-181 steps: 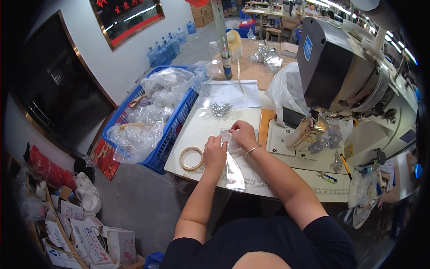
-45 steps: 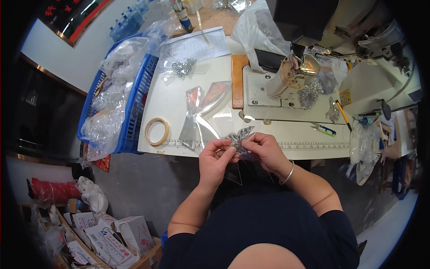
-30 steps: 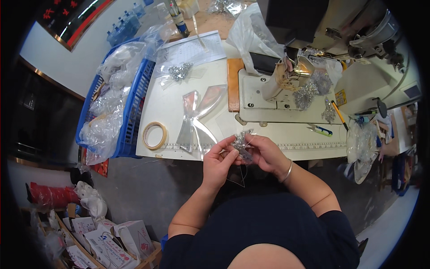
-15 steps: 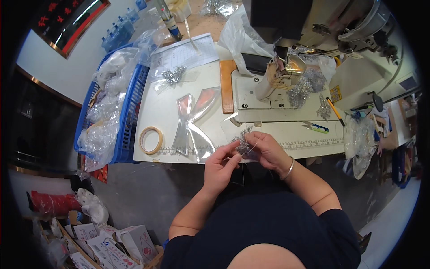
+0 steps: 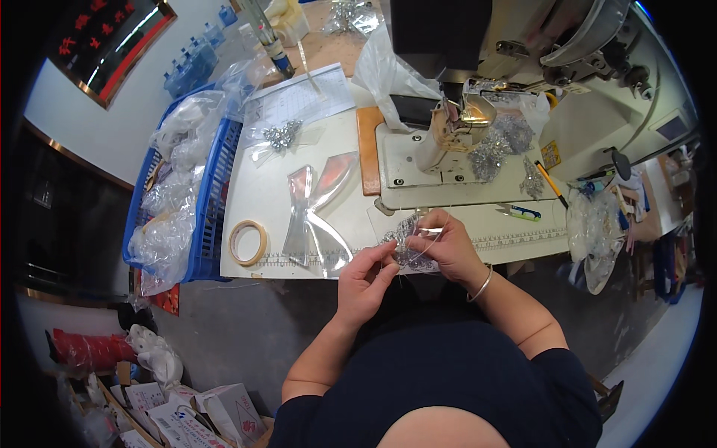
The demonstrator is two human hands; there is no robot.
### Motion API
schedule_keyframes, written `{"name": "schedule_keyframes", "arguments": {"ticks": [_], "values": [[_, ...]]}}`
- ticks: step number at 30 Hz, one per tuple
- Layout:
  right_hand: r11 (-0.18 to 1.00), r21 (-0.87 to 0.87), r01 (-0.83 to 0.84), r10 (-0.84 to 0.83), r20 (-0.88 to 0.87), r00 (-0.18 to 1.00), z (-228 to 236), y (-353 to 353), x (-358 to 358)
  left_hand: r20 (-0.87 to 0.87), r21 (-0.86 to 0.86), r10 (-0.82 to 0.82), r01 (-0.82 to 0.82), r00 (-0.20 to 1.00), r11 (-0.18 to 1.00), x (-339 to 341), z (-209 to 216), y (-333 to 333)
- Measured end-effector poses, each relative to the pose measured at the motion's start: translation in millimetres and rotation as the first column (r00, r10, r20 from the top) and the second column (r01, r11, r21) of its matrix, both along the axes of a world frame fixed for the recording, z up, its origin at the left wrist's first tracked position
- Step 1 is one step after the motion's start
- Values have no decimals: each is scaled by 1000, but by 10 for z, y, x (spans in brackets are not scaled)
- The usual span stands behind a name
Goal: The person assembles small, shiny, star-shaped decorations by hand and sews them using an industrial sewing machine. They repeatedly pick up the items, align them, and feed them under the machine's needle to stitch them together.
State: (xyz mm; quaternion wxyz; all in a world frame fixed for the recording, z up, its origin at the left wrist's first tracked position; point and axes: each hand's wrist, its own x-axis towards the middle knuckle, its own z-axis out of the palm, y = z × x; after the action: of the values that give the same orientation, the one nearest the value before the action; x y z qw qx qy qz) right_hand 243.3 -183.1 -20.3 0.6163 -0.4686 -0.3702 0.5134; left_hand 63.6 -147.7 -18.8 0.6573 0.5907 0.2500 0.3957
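At the table's front edge, my left hand pinches the near left side of a silver beaded piece with thumb and fingertips. My right hand is closed at the piece's right side, its fingertips pressed together. A thin pale thread or strand curves by the right fingers; whether they grip it or the beadwork I cannot tell. Clear film shows beside the beadwork. To the left lies a flat, shiny transparent cutout shape. Left of that is a roll of tan tape.
A sewing machine stands at the back right, with silver beaded clusters beside it. Thread snips and an orange pen lie to the right. A blue basket of plastic bags borders the left. A ruler strip runs along the front.
The beaded piece has turned and spread flatter, so more beadwork shows between my hands. My right hand has shifted slightly up and right. The whole view has moved a little.
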Motion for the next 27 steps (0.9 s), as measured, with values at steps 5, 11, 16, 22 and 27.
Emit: {"name": "schedule_keyframes", "arguments": {"ticks": [5, 11, 16, 22, 27], "values": [[967, -116, -226, 215, -99, 971, 200, -62, 73, -14, -16, -7, 7, 1000, 1000, -31, 39, 4], [980, -18, -200, 185, 469, 864, 158, -162, 167, 24, -291, 24, -16, 999, 957, -54, 30, 9], [990, -51, -132, 139, 183, 973, 79, -185, 99, 80, -369, 109, -72, 991, 927, 40, 112, -59], [988, -24, -154, 156, 116, 981, -5, -192, 114, 80, -331, 104, -72, 991, 941, 72, 91, -37], [986, -24, -163, 164, 117, 979, 52, -206, 121, 100, -323, 120, -82, 988, 943, 97, 99, -49]]}}
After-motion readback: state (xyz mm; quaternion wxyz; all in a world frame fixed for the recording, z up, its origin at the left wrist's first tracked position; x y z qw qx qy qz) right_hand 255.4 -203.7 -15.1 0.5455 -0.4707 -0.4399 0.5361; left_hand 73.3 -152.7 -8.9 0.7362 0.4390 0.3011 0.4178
